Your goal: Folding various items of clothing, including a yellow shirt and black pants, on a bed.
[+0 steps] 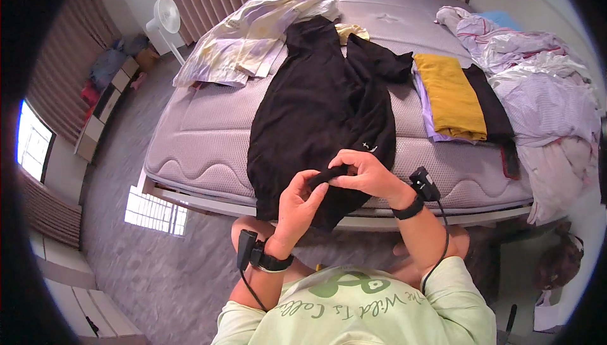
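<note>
A black garment (303,108) lies spread over the front of the mattress, its lower end hanging past the near edge. A short sleeve (379,58) sticks out at its upper right, and a small white mark shows near my right hand. My left hand (301,200) pinches a small bunched part of the black cloth between thumb and fingers. Close beside it, my right hand (365,177) pinches the same bunched part from the right. Which part of the garment this is, I cannot tell. Both wrists wear black straps with cabled devices.
The mattress (208,113) carries a yellow and purple patterned cloth (256,32) at far left. On the right lie a folded mustard-yellow cloth (450,98), a folded black cloth (491,103) and a heap of pale bedding (545,89). A white fan (167,15) stands beyond the bed's left side.
</note>
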Tool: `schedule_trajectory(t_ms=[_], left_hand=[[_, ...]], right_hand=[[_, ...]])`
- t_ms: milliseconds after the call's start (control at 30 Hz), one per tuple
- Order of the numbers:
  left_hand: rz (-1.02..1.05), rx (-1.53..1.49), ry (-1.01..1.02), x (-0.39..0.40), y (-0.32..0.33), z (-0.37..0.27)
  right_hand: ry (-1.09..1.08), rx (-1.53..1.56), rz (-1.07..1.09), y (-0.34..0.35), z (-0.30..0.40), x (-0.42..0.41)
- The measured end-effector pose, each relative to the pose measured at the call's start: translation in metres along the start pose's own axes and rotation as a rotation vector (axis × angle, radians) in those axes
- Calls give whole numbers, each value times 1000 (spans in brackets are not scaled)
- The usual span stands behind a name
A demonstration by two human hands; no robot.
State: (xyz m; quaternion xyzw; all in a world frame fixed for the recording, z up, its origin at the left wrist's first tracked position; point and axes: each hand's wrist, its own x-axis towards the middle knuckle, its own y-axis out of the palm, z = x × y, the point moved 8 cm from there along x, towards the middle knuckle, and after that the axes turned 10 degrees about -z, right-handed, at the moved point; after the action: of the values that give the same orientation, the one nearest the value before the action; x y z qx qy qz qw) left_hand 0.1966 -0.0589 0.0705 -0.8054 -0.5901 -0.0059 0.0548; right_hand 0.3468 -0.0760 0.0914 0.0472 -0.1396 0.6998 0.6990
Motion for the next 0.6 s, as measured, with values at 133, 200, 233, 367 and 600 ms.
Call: schedule_trajectory(t_ms=[133,200,233,367,600], left_hand=[[-147,78,192,7,-30,-11],[-246,428,413,6,-56,-33],[-309,624,557,3,-67,-43],[-240,799,64,4,-132,37],[98,455,-62,35,-111,57]], right_hand=[[31,55,-112,-2,-15,7],[157,35,-200,-16,-35,9],[154,35,-196,-19,-37,9],[202,210,-300,-36,-41,8],[527,-319,507,-44,-38,-13]])
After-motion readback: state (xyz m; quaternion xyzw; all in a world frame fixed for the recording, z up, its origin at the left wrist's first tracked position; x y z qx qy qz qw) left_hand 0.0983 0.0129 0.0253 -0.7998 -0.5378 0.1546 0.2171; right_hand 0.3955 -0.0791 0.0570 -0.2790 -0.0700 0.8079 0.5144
